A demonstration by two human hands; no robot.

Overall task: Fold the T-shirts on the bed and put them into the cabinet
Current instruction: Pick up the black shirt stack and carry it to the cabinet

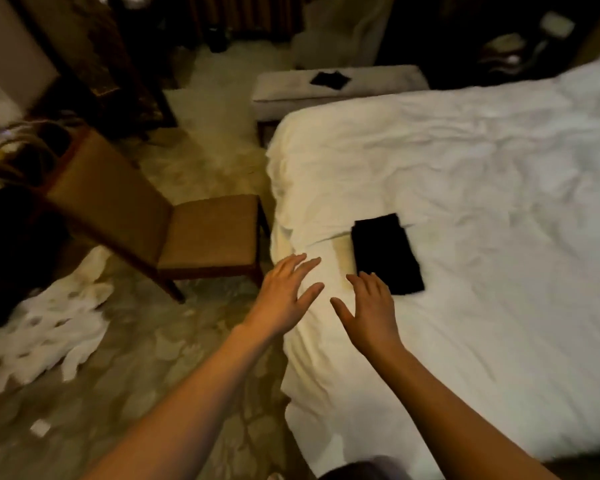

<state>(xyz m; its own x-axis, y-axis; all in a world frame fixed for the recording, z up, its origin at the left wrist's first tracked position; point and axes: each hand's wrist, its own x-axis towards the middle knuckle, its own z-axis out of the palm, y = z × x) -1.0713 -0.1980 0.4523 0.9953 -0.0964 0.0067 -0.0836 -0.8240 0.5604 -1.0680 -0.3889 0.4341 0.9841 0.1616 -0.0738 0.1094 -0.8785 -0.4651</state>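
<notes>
A black T-shirt (387, 252) lies folded into a neat rectangle on the white bed (465, 202), near its left edge. My right hand (369, 308) is stretched out flat with fingers spread, its fingertips right at the shirt's near corner. My left hand (286, 291) is also flat and spread, over the bed's left edge, a little left of the shirt and apart from it. Neither hand holds anything. A second dark folded cloth (329, 79) rests on the bench (378, 88) at the foot of the bed.
A brown upholstered chair (174, 230) stands close to the bed's left side. White linen (45, 334) lies heaped on the patterned floor at the left. Dark wooden furniture (94, 53) stands at the far left, and a cluttered table (11, 150) sits beside the chair.
</notes>
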